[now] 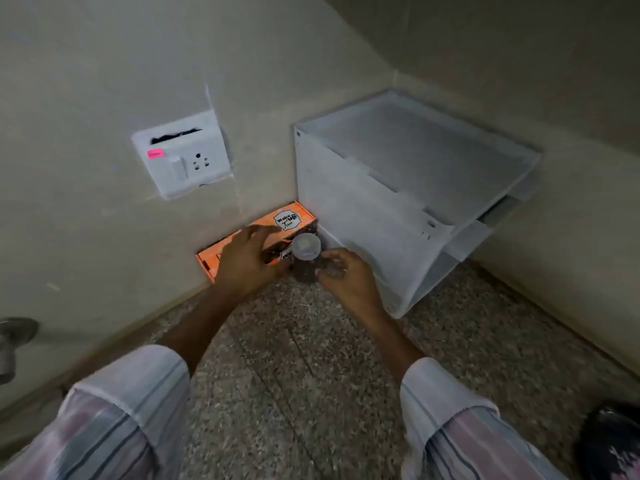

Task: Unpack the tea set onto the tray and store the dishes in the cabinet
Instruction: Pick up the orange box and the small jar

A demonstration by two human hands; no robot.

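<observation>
An orange "Wake up" box (292,213) lies on the speckled counter against the back wall. My left hand (247,259) rests on the top of the box with fingers spread. In front of the box stands a small clear jar (306,252) with a pale lid and dark contents. My right hand (346,275) curls its fingers round the jar's right side. Both forearms wear striped sleeves.
A translucent white plastic cabinet (398,188) stands in the corner, right of the box. A wall socket plate (181,155) sits above left. A metal tap fitting (14,341) juts at the left edge. A dark object (613,441) lies at the lower right.
</observation>
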